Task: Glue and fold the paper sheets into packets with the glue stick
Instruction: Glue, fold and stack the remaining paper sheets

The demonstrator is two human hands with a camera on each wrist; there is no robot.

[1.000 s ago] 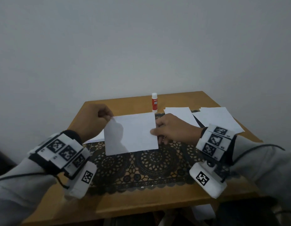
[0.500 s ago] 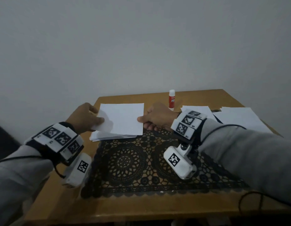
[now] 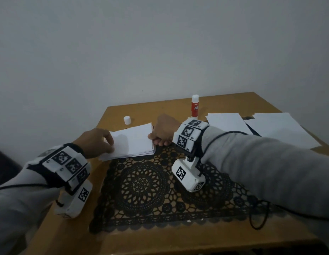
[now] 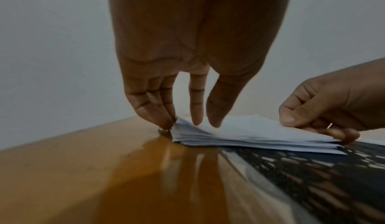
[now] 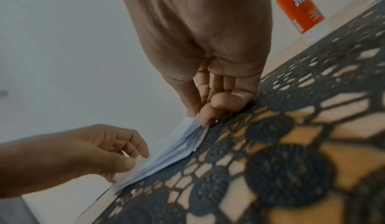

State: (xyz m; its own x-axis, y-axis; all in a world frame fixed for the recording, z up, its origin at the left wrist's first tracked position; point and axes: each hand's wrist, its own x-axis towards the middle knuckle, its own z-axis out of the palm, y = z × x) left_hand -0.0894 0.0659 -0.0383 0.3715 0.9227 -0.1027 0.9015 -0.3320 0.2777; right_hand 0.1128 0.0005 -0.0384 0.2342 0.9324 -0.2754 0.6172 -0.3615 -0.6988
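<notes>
Head view shows a wooden table [image 3: 231, 102] against a plain wall, with a black lace mat [image 3: 141, 186] spread over its middle. Loose paper sheets [image 3: 281, 129] lie at the table's right side. At the mat's far left corner sits a stack of folded packets [image 3: 134, 142], partly on the mat and partly on bare wood. The right hand [image 3: 164, 132] pinches the stack's right edge between thumb and fingers; the left hand [image 3: 94, 142] has its fingers straight, tips resting on the stack's left edge and top sheet. The glue stick [image 3: 195, 105] stands upright near the table's far edge, just behind the right hand, and its white cap [image 3: 127, 120] stands apart, left of it.
</notes>
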